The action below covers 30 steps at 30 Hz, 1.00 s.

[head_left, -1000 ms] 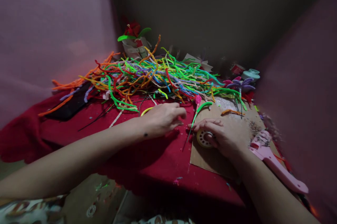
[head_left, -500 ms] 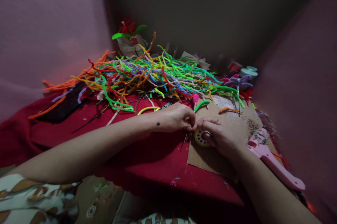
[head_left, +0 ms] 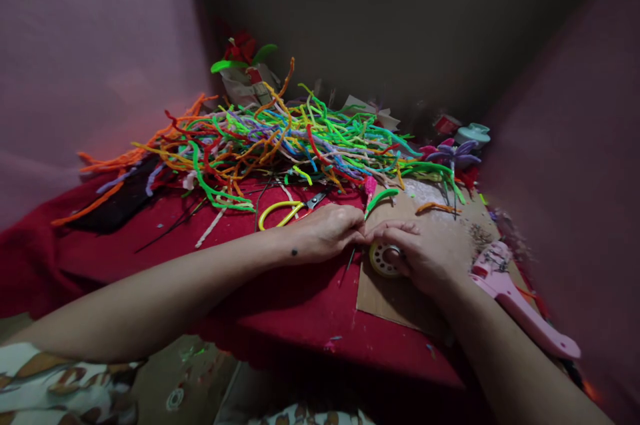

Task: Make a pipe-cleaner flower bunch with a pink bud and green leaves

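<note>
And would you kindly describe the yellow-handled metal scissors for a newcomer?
On the red cloth, find the heap of multicoloured fuzzy stems. Between it and the left hand lie the scissors; unlike the stems, they have grey blades and yellow handles.

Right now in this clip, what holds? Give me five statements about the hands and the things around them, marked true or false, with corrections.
1. The right hand has the tape roll in its grip. True.
2. The scissors have blue handles. False: the scissors have yellow handles.
3. The pipe-cleaner pile lies beyond both hands. True.
4. The left hand is holding the scissors. False: the left hand has its fingertips close to the right hand's.
5. The pink tool lies nearer the right hand than the left. True.
</note>
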Each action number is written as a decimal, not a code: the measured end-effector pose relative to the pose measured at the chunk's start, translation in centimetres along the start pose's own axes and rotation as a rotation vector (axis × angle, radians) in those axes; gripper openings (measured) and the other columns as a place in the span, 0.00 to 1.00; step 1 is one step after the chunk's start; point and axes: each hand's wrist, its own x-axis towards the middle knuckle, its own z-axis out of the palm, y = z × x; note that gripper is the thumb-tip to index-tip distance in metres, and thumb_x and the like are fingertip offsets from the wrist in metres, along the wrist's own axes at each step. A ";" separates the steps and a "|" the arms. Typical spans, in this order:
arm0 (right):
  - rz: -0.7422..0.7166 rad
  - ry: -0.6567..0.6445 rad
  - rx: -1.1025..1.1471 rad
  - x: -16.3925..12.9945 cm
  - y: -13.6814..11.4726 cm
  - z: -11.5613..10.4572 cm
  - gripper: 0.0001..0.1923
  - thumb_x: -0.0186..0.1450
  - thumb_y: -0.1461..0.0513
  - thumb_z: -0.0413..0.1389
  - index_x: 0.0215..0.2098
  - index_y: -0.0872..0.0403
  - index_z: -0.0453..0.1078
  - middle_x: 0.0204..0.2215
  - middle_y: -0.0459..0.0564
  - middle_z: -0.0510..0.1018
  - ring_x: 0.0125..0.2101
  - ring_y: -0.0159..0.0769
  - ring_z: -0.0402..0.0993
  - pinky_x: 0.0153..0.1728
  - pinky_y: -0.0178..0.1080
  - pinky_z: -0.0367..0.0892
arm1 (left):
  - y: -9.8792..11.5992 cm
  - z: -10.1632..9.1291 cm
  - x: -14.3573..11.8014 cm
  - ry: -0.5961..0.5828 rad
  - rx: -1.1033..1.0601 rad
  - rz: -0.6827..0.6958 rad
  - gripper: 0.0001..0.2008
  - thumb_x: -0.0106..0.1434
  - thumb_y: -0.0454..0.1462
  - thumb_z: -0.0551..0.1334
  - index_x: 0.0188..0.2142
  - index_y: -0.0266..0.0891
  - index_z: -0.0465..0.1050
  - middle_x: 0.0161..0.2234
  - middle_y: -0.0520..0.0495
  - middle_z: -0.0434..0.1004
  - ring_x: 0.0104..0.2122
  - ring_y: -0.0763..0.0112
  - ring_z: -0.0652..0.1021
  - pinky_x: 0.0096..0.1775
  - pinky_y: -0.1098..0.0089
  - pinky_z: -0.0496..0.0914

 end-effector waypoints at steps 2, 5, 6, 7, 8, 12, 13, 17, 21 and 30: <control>0.037 0.005 0.063 0.1 0.1 0.1 0.10 0.52 0.59 0.51 0.22 0.54 0.73 0.17 0.46 0.72 0.12 0.26 0.57 0.12 0.32 0.48 | 0.3 0.1 -0.3 0.039 0.030 -0.034 0.07 0.61 0.35 0.56 0.28 0.36 0.67 0.25 0.51 0.69 0.25 0.75 0.68 0.27 0.75 0.58; 0.067 0.009 0.133 0.0 -0.1 0.3 0.09 0.51 0.60 0.51 0.21 0.54 0.73 0.24 0.49 0.77 0.12 0.24 0.55 0.12 0.31 0.45 | 0.6 0.2 -0.6 0.076 0.004 -0.079 0.07 0.61 0.35 0.54 0.28 0.36 0.66 0.25 0.51 0.69 0.25 0.75 0.68 0.27 0.74 0.59; 0.069 0.009 0.134 0.0 -0.2 0.3 0.09 0.51 0.60 0.52 0.21 0.54 0.73 0.26 0.49 0.77 0.12 0.24 0.55 0.12 0.31 0.45 | 0.7 0.3 -0.6 0.089 -0.029 -0.105 0.06 0.61 0.34 0.54 0.28 0.36 0.66 0.25 0.51 0.70 0.25 0.75 0.69 0.28 0.74 0.60; 0.075 0.010 0.137 -0.1 -0.4 0.3 0.09 0.51 0.61 0.52 0.21 0.54 0.73 0.26 0.49 0.78 0.12 0.23 0.53 0.12 0.31 0.44 | 0.7 0.4 -0.7 0.104 -0.073 -0.136 0.06 0.60 0.34 0.54 0.28 0.36 0.65 0.24 0.51 0.70 0.25 0.75 0.69 0.27 0.74 0.60; 0.082 0.009 0.138 -0.2 -0.5 0.4 0.08 0.50 0.61 0.52 0.21 0.54 0.74 0.26 0.50 0.78 0.12 0.23 0.52 0.11 0.31 0.43 | 0.6 0.5 -0.7 0.118 -0.126 -0.173 0.04 0.59 0.33 0.55 0.28 0.37 0.65 0.24 0.52 0.70 0.24 0.75 0.69 0.27 0.75 0.61; 0.089 0.010 0.157 -0.3 -1.0 0.5 0.08 0.50 0.61 0.54 0.22 0.56 0.74 0.21 0.48 0.77 0.10 0.21 0.49 0.11 0.30 0.42 | 0.3 1.2 -0.5 0.162 -0.396 -0.300 0.03 0.55 0.32 0.56 0.31 0.38 0.61 0.22 0.54 0.69 0.21 0.77 0.69 0.22 0.77 0.60; 0.086 0.009 0.160 -0.3 -1.0 0.5 0.08 0.50 0.61 0.54 0.22 0.56 0.74 0.19 0.48 0.76 0.10 0.21 0.49 0.11 0.30 0.41 | 0.2 1.4 -0.5 0.160 -0.479 -0.328 0.05 0.55 0.32 0.56 0.32 0.39 0.60 0.21 0.55 0.68 0.19 0.78 0.68 0.21 0.77 0.59; 0.068 0.014 0.170 -0.4 -1.2 0.5 0.07 0.50 0.63 0.54 0.22 0.56 0.74 0.16 0.45 0.72 0.10 0.21 0.49 0.11 0.30 0.38 | 0.3 1.7 -0.2 0.116 -0.734 -0.410 0.11 0.53 0.35 0.60 0.34 0.40 0.57 0.18 0.59 0.65 0.14 0.79 0.65 0.16 0.79 0.57; 0.033 0.017 0.163 -0.5 -1.1 0.4 0.08 0.50 0.63 0.53 0.20 0.55 0.73 0.18 0.46 0.72 0.13 0.24 0.53 0.12 0.30 0.40 | 0.2 1.5 -0.3 0.119 -0.592 -0.337 0.02 0.58 0.34 0.55 0.32 0.38 0.62 0.18 0.56 0.66 0.17 0.77 0.68 0.20 0.77 0.61; -0.009 0.067 0.117 -0.5 -0.6 0.5 0.09 0.54 0.60 0.53 0.23 0.55 0.74 0.14 0.44 0.66 0.14 0.26 0.52 0.13 0.30 0.42 | 0.7 0.3 -0.7 0.281 -0.194 -0.093 0.10 0.63 0.39 0.53 0.33 0.35 0.71 0.31 0.48 0.72 0.31 0.73 0.72 0.35 0.72 0.65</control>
